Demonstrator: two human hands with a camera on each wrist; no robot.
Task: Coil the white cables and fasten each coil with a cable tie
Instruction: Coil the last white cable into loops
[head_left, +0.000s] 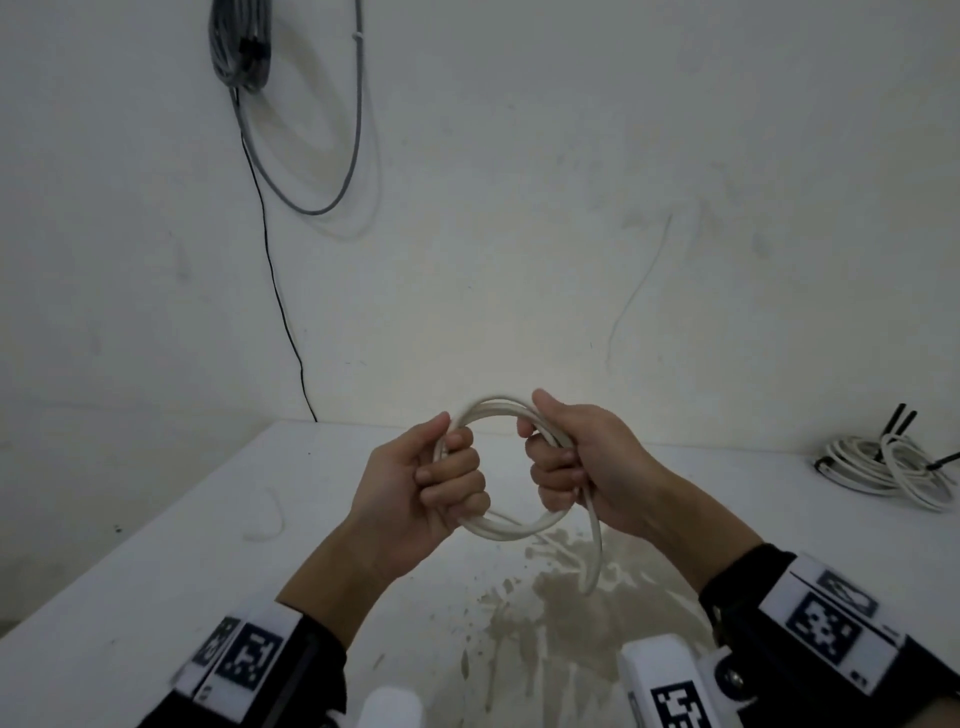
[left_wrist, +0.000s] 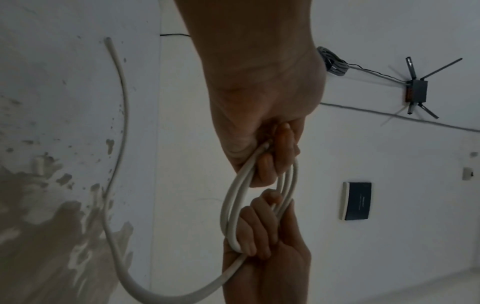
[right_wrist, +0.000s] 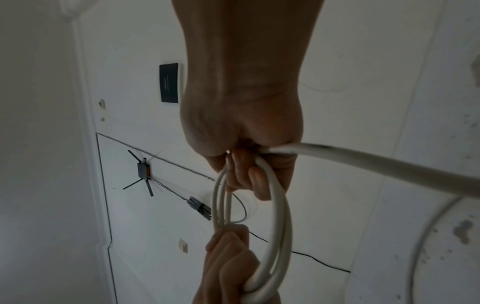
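Observation:
Both hands hold a white cable coil (head_left: 501, 531) upright above the white table (head_left: 156, 551). My left hand (head_left: 447, 483) grips the coil's left side, fingers curled through the loop. On the coil's right side my right hand (head_left: 566, 467) grips the strands with the thumb on top. A loose tail (head_left: 595, 561) hangs from the right fist toward the table. The left wrist view shows the left hand (left_wrist: 267, 144) and the right hand (left_wrist: 259, 236) both wrapped round the coil (left_wrist: 228, 201). In the right wrist view the tail (right_wrist: 389, 164) leaves the right hand (right_wrist: 246, 154).
More white cable coils (head_left: 883, 467) with black ends lie at the table's far right. A thin white curved strip (head_left: 272, 519) lies on the table to the left. A brownish stain (head_left: 545, 603) marks the table under my hands. Grey cable (head_left: 239, 47) hangs on the wall.

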